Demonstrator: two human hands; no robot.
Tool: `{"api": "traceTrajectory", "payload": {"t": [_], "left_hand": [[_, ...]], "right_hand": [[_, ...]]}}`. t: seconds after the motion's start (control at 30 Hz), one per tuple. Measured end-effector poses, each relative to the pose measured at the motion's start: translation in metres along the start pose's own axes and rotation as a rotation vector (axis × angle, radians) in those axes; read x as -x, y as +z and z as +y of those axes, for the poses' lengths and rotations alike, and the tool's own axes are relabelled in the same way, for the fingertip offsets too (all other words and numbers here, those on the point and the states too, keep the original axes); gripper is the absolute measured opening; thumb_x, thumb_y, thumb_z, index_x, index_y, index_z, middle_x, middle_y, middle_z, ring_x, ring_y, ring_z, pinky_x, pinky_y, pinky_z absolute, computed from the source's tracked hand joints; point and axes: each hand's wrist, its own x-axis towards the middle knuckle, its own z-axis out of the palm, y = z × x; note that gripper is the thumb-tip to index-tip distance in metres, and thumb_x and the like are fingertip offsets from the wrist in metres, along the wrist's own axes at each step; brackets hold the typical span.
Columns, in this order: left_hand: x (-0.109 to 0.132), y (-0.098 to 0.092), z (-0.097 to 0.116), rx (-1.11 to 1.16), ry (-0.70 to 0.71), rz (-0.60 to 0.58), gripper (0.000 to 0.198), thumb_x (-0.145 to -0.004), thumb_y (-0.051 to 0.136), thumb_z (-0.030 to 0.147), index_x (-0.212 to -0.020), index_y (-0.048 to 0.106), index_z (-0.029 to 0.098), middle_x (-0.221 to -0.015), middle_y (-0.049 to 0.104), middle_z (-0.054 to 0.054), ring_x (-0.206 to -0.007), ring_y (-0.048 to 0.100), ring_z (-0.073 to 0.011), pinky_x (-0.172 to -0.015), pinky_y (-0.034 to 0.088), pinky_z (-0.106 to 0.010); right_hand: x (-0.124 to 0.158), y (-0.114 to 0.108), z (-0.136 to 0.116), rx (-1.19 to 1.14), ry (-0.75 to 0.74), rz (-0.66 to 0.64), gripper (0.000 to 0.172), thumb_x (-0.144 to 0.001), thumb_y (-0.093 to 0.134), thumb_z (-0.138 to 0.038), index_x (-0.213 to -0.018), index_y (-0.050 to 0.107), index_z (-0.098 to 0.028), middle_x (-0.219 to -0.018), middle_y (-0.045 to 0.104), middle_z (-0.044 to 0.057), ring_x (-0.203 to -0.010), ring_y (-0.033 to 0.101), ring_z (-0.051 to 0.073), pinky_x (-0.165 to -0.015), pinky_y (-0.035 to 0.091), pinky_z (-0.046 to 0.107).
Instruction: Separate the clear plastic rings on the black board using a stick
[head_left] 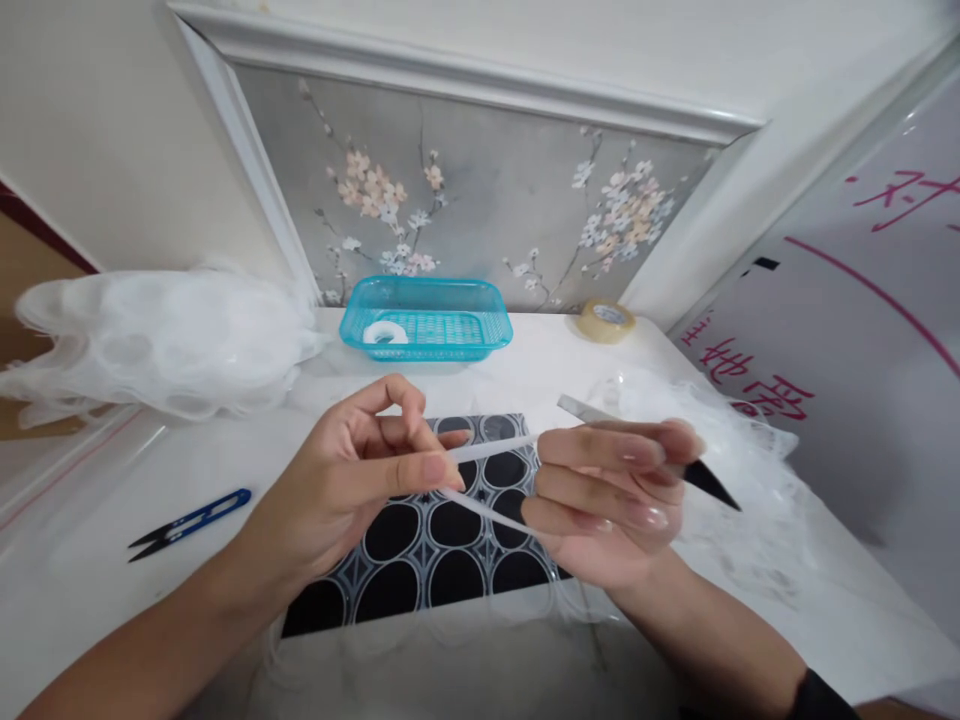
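Note:
Between thumb and index finger, my left hand [375,455] pinches a thin white band [491,508] that looks soft and flexible. Two lengths of the band run from this pinch to my right hand [607,490], whose curled fingers cover the far part. My right hand also grips a slim pointed tool [714,485], silver at its left end and dark at its pointed right end; its middle is hidden by the fingers. Beneath both hands lies a black sheet [457,577] printed with pale-edged ovals. Thin translucent strands show along its lower edge.
Blue thread snips [191,522] lie at left, near a large bundle of white translucent pieces [165,340]. At the back are a blue basket [427,353] holding a white ring [385,332], and a tape roll [606,320]. More translucent pieces [750,480] lie right, beside a whiteboard [862,400].

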Motion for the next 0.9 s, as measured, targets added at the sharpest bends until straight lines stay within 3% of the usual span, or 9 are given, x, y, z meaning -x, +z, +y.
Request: {"api": "traceTrajectory", "payload": {"t": [0.07, 0.17, 0.3, 0.4, 0.5, 0.6, 0.7, 0.83, 0.9], "left_hand": [[0.002, 0.001, 0.002, -0.248, 0.110, 0.003, 0.011, -0.085, 0.058, 0.013, -0.088, 0.056, 0.024, -0.073, 0.062, 0.003, -0.071, 0.064, -0.0127, -0.077, 0.055, -0.032], [0.002, 0.003, -0.002, -0.729, 0.314, 0.008, 0.020, -0.087, 0.053, 0.011, -0.093, 0.067, 0.024, -0.077, 0.059, -0.001, -0.074, 0.059, -0.0148, -0.073, 0.051, -0.034], [-0.004, 0.005, -0.021, -1.102, 0.334, 0.005, 0.018, -0.088, 0.051, 0.017, -0.092, 0.069, 0.017, -0.077, 0.059, -0.004, -0.074, 0.057, -0.0194, -0.079, 0.047, -0.045], [-0.011, 0.002, -0.038, -1.246, 0.262, 0.073, 0.020, -0.088, 0.053, 0.027, -0.089, 0.069, 0.016, -0.091, 0.063, -0.007, -0.085, 0.060, -0.0242, -0.091, 0.040, -0.054], [-0.019, -0.008, -0.049, -1.338, 0.202, 0.102, 0.023, -0.085, 0.058, 0.033, -0.097, 0.067, 0.015, -0.110, 0.062, -0.011, -0.101, 0.058, -0.0292, -0.098, 0.034, -0.057], [-0.037, -0.033, -0.058, -1.405, 0.150, 0.037, 0.042, -0.082, 0.063, 0.041, -0.113, 0.059, 0.013, -0.124, 0.057, -0.013, -0.114, 0.052, -0.0318, -0.102, 0.032, -0.053], [-0.073, -0.076, -0.070, -1.444, 0.048, -0.014, 0.063, -0.072, 0.071, 0.053, -0.120, 0.056, 0.014, -0.132, 0.051, -0.014, -0.120, 0.048, -0.0327, -0.102, 0.036, -0.046], [-0.132, -0.141, -0.096, -1.416, -0.263, -0.101, 0.072, -0.066, 0.071, 0.061, -0.121, 0.056, 0.015, -0.145, 0.035, -0.016, -0.130, 0.038, -0.0355, -0.107, 0.032, -0.045], [-0.151, -0.165, -0.109, -1.401, -0.303, -0.181, 0.071, -0.065, 0.072, 0.059, -0.120, 0.058, 0.017, -0.149, 0.029, -0.015, -0.135, 0.031, -0.0351, -0.110, 0.027, -0.044]], "right_hand": [[-0.005, 0.004, 0.000, -0.146, 0.074, -0.087, 0.032, -0.077, 0.059, -0.063, -0.067, 0.070, -0.035, -0.060, 0.049, -0.005, -0.038, 0.031, 0.005, -0.044, 0.037, 0.020], [-0.011, 0.003, 0.005, -0.251, 0.147, -0.238, 0.012, -0.077, 0.067, -0.046, -0.073, 0.073, -0.037, -0.064, 0.053, -0.004, -0.046, 0.040, 0.005, -0.051, 0.039, 0.020], [-0.019, 0.004, 0.016, 0.045, 0.194, -0.344, 0.012, -0.080, 0.068, -0.036, -0.085, 0.076, -0.028, -0.080, 0.064, 0.001, -0.073, 0.057, 0.012, -0.070, 0.045, 0.027], [-0.023, 0.010, 0.021, 0.293, 0.195, -0.312, 0.012, -0.079, 0.071, -0.029, -0.089, 0.077, -0.026, -0.092, 0.066, 0.004, -0.092, 0.058, 0.016, -0.086, 0.045, 0.033], [-0.028, 0.010, 0.025, 0.390, 0.221, -0.138, 0.013, -0.077, 0.072, -0.032, -0.087, 0.077, -0.026, -0.109, 0.064, 0.005, -0.109, 0.054, 0.020, -0.097, 0.041, 0.036], [-0.030, -0.003, 0.030, 0.370, 0.317, 0.094, 0.017, -0.076, 0.072, -0.040, -0.086, 0.076, -0.027, -0.126, 0.059, 0.004, -0.110, 0.056, 0.022, -0.100, 0.040, 0.042], [-0.024, -0.025, 0.034, 0.374, 0.390, 0.213, 0.018, -0.075, 0.071, -0.043, -0.084, 0.076, -0.027, -0.133, 0.056, 0.004, -0.121, 0.050, 0.025, -0.106, 0.033, 0.045], [-0.005, -0.052, 0.039, 0.330, 0.463, 0.347, 0.019, -0.077, 0.070, -0.043, -0.083, 0.076, -0.026, -0.126, 0.062, 0.006, -0.129, 0.043, 0.025, -0.112, 0.021, 0.044], [0.006, -0.063, 0.042, 0.266, 0.475, 0.431, 0.021, -0.076, 0.071, -0.044, -0.081, 0.076, -0.024, -0.121, 0.065, 0.007, -0.130, 0.042, 0.025, -0.112, 0.023, 0.041]]}}
